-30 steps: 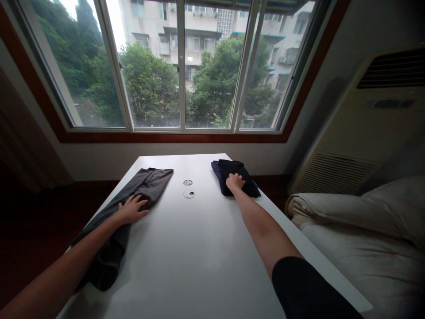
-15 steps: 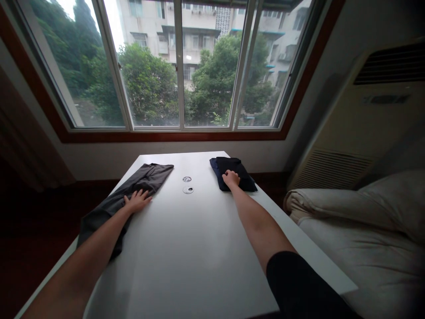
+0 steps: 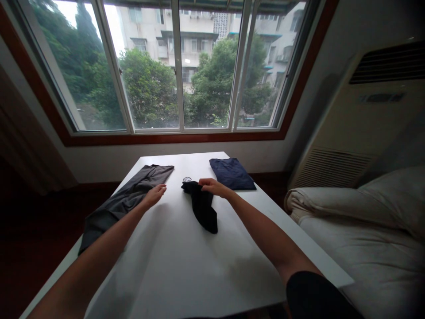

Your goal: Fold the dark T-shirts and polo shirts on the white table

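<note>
A black piece of folded clothing (image 3: pixel 203 208) hangs from my right hand (image 3: pixel 214 187), pinched at its upper edge above the middle of the white table (image 3: pixel 172 266). My left hand (image 3: pixel 155 196) is raised a little, fingers stretched out and holding nothing, between the black cloth and the grey garment (image 3: pixel 122 206). That grey garment lies long and creased along the table's left side. On the right side, a navy folded garment (image 3: pixel 232 173) lies flat, apart from my right hand.
One round mark (image 3: pixel 187 179) shows on the tabletop behind the black cloth. A pale sofa (image 3: pixel 352 230) stands to the right, with a floor-standing air conditioner (image 3: pixel 372 119) behind it. Beyond the table's far edge is a window (image 3: pixel 179 66); a curtain (image 3: pixel 29 141) hangs at left.
My right hand has lifted the black garment off the navy one and carried it left to mid-table. My left hand has come up off the grey garment and moved right.
</note>
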A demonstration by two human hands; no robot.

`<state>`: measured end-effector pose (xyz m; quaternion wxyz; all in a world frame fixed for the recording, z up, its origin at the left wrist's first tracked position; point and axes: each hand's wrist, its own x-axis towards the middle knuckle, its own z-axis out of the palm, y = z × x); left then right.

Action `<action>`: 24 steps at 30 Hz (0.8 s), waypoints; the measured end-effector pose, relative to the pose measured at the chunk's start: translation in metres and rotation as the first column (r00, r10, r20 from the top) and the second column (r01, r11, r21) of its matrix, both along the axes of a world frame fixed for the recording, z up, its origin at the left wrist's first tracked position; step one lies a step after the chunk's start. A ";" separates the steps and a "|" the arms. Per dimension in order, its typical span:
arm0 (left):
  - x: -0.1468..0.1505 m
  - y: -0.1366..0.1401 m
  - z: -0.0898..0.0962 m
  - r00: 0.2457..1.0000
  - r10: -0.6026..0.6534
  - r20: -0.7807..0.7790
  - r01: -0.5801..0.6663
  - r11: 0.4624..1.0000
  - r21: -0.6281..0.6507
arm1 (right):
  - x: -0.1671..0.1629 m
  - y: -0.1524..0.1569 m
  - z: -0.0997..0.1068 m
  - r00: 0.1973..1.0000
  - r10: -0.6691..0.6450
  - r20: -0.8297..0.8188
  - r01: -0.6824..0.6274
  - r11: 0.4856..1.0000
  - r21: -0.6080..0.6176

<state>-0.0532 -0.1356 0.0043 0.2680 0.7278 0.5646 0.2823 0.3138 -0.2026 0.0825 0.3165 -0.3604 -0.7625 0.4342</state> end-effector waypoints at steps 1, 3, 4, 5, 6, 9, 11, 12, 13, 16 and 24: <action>0.010 -0.005 -0.003 0.997 -0.065 0.051 0.067 0.997 -0.041 | -0.009 -0.010 -0.004 0.996 0.088 0.009 -0.087 0.995 -0.054; 0.024 -0.018 -0.010 0.962 -0.260 0.085 0.263 0.965 -0.022 | -0.023 -0.026 -0.011 0.982 0.187 0.011 -0.184 0.976 -0.116; 0.029 -0.025 -0.013 0.932 -0.358 0.061 0.357 0.934 0.023 | -0.027 -0.032 -0.012 0.981 0.194 0.008 -0.192 0.974 -0.123; 0.033 -0.031 -0.016 0.904 -0.427 0.021 0.424 0.902 0.077 | -0.030 -0.037 -0.012 0.985 0.175 0.000 -0.174 0.978 -0.115; 0.036 -0.036 -0.017 0.889 -0.458 -0.020 0.456 0.880 0.129 | -0.031 -0.040 -0.011 0.991 0.136 -0.013 -0.137 0.986 -0.095; 0.041 -0.041 -0.005 0.913 -0.406 -0.043 0.406 0.893 0.193 | -0.030 -0.044 -0.002 0.997 0.000 -0.078 -0.002 1.000 -0.028; 0.042 -0.036 0.016 0.954 -0.298 0.017 0.290 0.938 0.188 | -0.028 -0.047 0.005 0.992 -0.029 -0.123 0.026 0.999 -0.027; 0.042 -0.034 0.028 0.967 -0.246 0.065 0.230 0.955 0.186 | -0.027 -0.048 0.008 0.989 -0.030 -0.148 0.026 0.999 -0.029; 0.042 -0.032 0.040 0.968 -0.217 0.123 0.193 0.964 0.181 | -0.026 -0.050 0.011 0.983 -0.037 -0.179 0.034 0.999 -0.022; 0.043 -0.035 0.066 0.905 -0.335 0.261 0.321 0.942 0.097 | -0.027 -0.055 0.022 0.935 -0.146 -0.323 0.171 0.984 0.052; 0.095 -0.063 0.065 0.881 -0.333 0.336 0.333 0.941 0.060 | -0.027 -0.082 0.054 0.784 -0.227 -0.578 0.188 0.974 -0.127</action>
